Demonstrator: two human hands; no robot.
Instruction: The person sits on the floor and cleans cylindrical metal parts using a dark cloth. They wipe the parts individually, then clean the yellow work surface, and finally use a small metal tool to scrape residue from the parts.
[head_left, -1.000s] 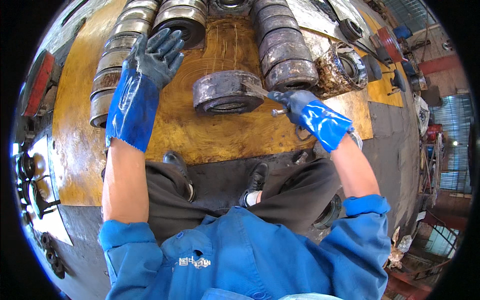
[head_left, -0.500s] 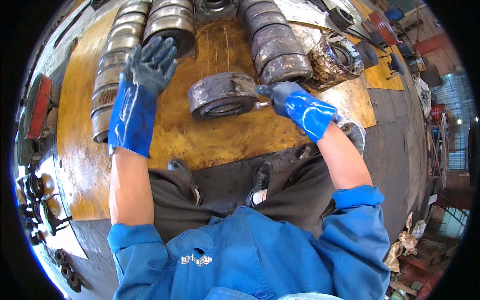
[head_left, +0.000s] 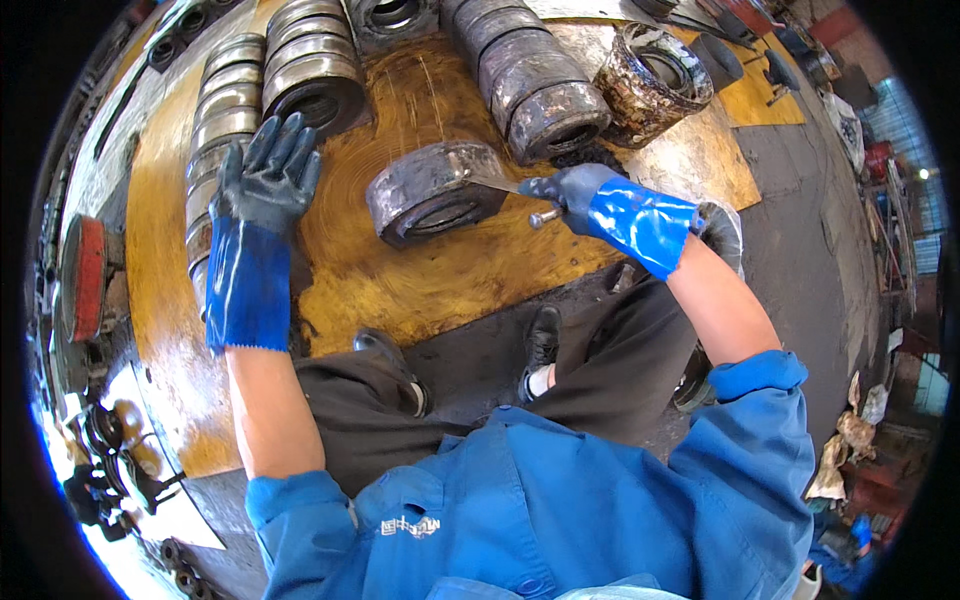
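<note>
My left hand (head_left: 262,180), in a blue glove with a dark grey palm, is raised with its fingers stretched out, holding nothing. It is in front of the row of shiny metal rings (head_left: 228,105). My right hand (head_left: 580,197), gloved alike, grips a thin-bladed scraper (head_left: 492,183), whose blade reaches left to the upper right side of a thick, dirty metal ring (head_left: 432,190). Below that fist sticks out a round metal end (head_left: 543,217); I cannot tell if it belongs to the scraper. The thick ring lies on an oily yellow-brown sheet (head_left: 370,290).
Beyond the ring lie another row of shiny rings (head_left: 312,60) and a row of darker rings (head_left: 530,80). A grease-caked ring (head_left: 655,85) is at the right. A red-faced round part (head_left: 88,278) stands far left. My shoes (head_left: 543,338) are close to the sheet's near edge.
My left hand has moved down and left in the picture. The scraper's blade now shows beside the ring. The whole view has shifted slightly.
</note>
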